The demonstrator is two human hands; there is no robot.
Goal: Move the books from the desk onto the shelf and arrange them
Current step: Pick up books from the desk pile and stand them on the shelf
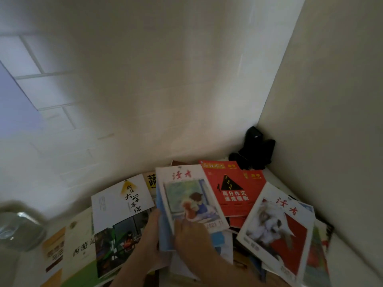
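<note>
Both hands are on the pale paper-covered magazine with a painted child at a window (190, 200), lying atop a loose spread of books on the white bench (344, 255). The left hand (150, 235) curls round its left edge, seemingly to steady it; the right hand (191, 238) presses down on its lower cover, fingers fairly flat. No shelf is in sight. The red paperback with a black triangle (230, 191) and the white rabbit-cover magazine (275, 230) lie fanned just beside it, overlapping.
</note>
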